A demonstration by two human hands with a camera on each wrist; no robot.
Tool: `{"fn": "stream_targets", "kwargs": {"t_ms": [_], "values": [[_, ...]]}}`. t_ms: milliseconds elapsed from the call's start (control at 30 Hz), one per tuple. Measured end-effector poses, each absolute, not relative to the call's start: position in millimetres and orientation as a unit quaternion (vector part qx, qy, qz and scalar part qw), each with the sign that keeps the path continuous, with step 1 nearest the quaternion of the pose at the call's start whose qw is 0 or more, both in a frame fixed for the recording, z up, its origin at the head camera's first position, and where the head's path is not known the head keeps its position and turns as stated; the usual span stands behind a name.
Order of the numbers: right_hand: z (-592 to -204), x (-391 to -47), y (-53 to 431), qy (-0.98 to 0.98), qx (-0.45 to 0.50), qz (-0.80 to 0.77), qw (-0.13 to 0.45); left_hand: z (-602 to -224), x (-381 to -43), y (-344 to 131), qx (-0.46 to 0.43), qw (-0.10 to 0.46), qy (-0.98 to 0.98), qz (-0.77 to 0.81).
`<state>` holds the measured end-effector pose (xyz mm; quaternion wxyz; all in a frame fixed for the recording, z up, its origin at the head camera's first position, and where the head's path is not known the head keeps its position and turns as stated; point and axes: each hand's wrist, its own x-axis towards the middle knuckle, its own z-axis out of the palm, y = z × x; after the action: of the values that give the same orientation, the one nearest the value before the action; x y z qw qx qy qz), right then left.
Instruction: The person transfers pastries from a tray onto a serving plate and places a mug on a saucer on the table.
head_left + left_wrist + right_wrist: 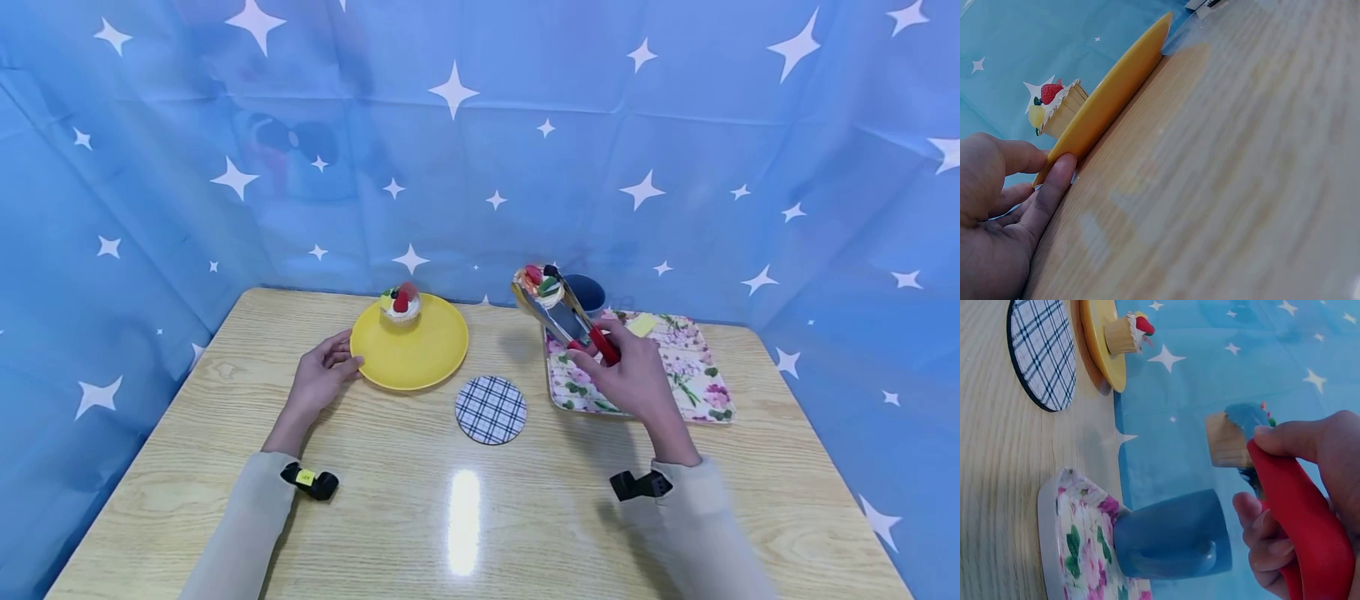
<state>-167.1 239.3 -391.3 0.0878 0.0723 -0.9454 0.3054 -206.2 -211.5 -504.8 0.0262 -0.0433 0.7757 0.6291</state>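
In the head view my left hand (324, 372) pinches the near-left rim of a yellow plate (408, 358) between thumb and fingers. A fruit-topped cupcake (402, 307) with a red berry stands toward the back of that plate. My right hand (630, 367) grips red-handled tongs (1300, 519). Between the tongs' tips a second cupcake (542, 285), topped with fruit, is held up in the air, left of a blue mug (1172, 537). The right wrist view shows its pale wrapper above the mug's level.
A floral tray (693, 375) lies under my right hand, with the mug at its back left corner and a small yellow block (642, 324) on it. A round plaid coaster (491, 410) sits between plate and tray. A blue starry curtain (450, 167) hangs behind the table.
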Motion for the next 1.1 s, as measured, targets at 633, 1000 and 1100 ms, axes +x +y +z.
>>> {"fn": "stream_targets", "kwargs": {"t_ms": [633,1000,1100], "values": [[-400.0,-171.7,219.5,-0.948,0.073,0.303,0.064,-505.5,-205.9,-212.3,-0.043,0.025,0.781,0.622],[-408.0,-172.3,210.1,-0.951,0.078,0.295,0.056,-505.9,-205.9,-212.4,-0.041,0.026,0.777,0.627],[-410.8,-173.4,208.0,-0.95,0.082,0.296,0.06,-505.9,-206.4,-212.7,-0.04,0.026,0.777,0.628]]}}
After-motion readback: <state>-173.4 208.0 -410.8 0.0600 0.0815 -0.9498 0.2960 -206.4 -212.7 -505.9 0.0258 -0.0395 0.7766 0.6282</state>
